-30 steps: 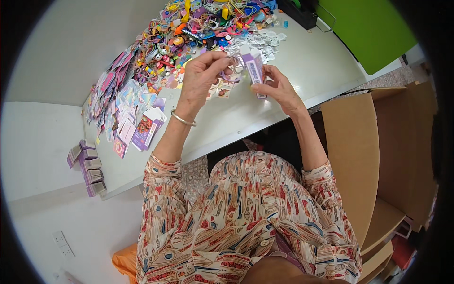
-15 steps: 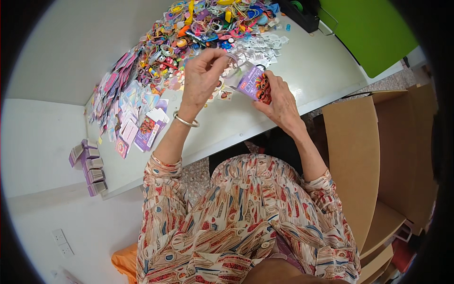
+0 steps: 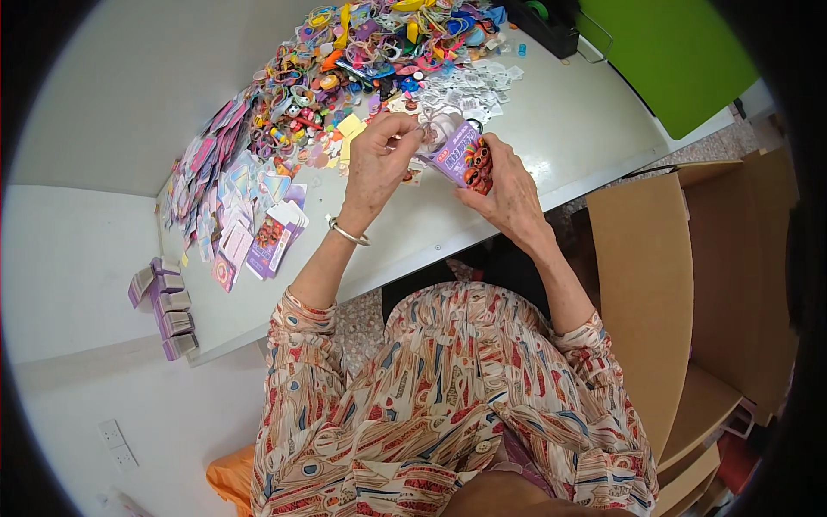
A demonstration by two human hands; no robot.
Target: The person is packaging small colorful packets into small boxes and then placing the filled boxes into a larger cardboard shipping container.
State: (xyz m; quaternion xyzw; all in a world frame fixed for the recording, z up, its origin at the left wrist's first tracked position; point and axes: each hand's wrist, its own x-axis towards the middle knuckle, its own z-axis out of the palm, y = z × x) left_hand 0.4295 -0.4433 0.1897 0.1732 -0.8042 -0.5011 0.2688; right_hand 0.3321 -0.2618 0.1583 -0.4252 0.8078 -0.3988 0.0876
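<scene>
My right hand grips a purple printed packet with a picture of red figures on its front. Its upper end, toward my left hand, looks open. My left hand, a metal bangle on its wrist, is closed in a pinch at that end. A pale loop-shaped band shows at the fingertips, over the mouth of the packet. Whether the loop lies inside or just above the packet is hard to make out. Beyond both hands lie small white labels in a loose heap.
A large heap of colourful small trinkets and bands covers the back of the table. Printed cards pile up at left. A black tape dispenser and green board stand back right. Open cardboard boxes stand at right.
My left hand has come lower and slightly right, bringing the pale loop down to the packet's mouth. Yellow pieces behind it have come into view. My right hand has barely moved.
</scene>
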